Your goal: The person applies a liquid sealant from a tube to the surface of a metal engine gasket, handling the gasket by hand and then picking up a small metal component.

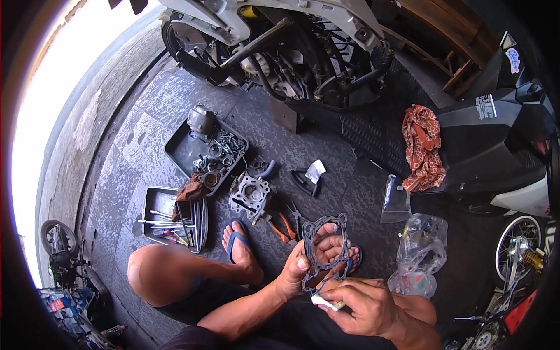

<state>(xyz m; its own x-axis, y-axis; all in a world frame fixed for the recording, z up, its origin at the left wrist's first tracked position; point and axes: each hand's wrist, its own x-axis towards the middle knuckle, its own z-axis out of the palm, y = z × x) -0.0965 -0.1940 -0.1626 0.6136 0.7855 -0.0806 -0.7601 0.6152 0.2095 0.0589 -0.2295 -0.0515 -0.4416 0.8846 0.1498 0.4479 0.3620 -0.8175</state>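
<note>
My left hand holds up a dark, thin engine gasket with one large round opening, gripped between thumb and fingers. The fingers show through that opening. Closed in a pinch, my right hand holds a small white tube with a bit of green-yellow on it. The tube's tip is close to the gasket's lower edge; whether they touch I cannot tell. Beyond my hands, a metal engine cylinder block rests on the floor. Orange-handled pliers lie between it and the gasket.
A tray of bolts and engine parts and a tray of tools stand at left. A partly stripped motorcycle is ahead. A plastic bag, a patterned red cloth and black body panels are at right.
</note>
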